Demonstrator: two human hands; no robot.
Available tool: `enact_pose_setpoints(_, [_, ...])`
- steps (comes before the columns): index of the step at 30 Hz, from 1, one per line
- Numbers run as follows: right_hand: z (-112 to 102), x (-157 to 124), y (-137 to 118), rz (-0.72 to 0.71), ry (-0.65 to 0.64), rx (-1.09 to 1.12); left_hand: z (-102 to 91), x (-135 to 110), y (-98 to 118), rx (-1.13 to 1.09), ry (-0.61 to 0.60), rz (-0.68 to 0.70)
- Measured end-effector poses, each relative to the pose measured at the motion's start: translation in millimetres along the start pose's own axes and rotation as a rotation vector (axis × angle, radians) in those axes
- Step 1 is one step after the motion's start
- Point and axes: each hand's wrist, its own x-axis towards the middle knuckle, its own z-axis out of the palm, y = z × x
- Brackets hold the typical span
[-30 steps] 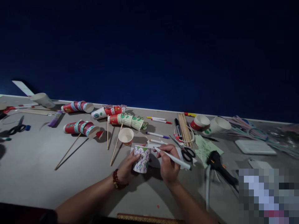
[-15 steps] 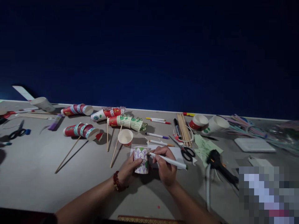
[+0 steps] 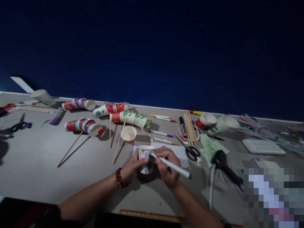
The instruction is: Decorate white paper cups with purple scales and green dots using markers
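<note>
My left hand (image 3: 131,167) is wrapped round a paper cup (image 3: 145,164) from its left side, thumb across the front. Purple scale-like lines and green patches are drawn on the cup's white wall, and its open rim faces up. In my right hand (image 3: 169,166) is a white marker (image 3: 177,167) with a green end, gripped like a pen. The marker's tip touches the cup's right side or is very close to it. Beneath the hands lies a white sheet of paper (image 3: 182,155). Another paper cup (image 3: 128,134) stands just behind the held one.
Decorated cup chains (image 3: 83,126) on sticks lie to the left. Markers (image 3: 161,133), black scissors (image 3: 193,153) and wooden sticks (image 3: 189,128) are beyond the hands. A black glue gun (image 3: 225,167) lies at right, near a torn green paper sheet (image 3: 210,147). A dark blue partition (image 3: 152,57) borders the table.
The held cup has been turned, showing more green on its right side. The marker tip has shifted slightly onto the cup's front. My view has tilted a little.
</note>
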Motion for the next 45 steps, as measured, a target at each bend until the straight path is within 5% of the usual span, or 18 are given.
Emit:
enact_pose_setpoints(21, [-2.7, 1.8, -2.7, -0.072, -0.080, -0.109, -1.3, -1.0, -2.0, 0.095, 0.007, 0.053])
enact_pose_setpoints(45, [-2.4, -0.1, 2.6, -0.045, -0.019, -0.089, 0.6, -1.6, 0.3, 0.096, 0.010, 0.042])
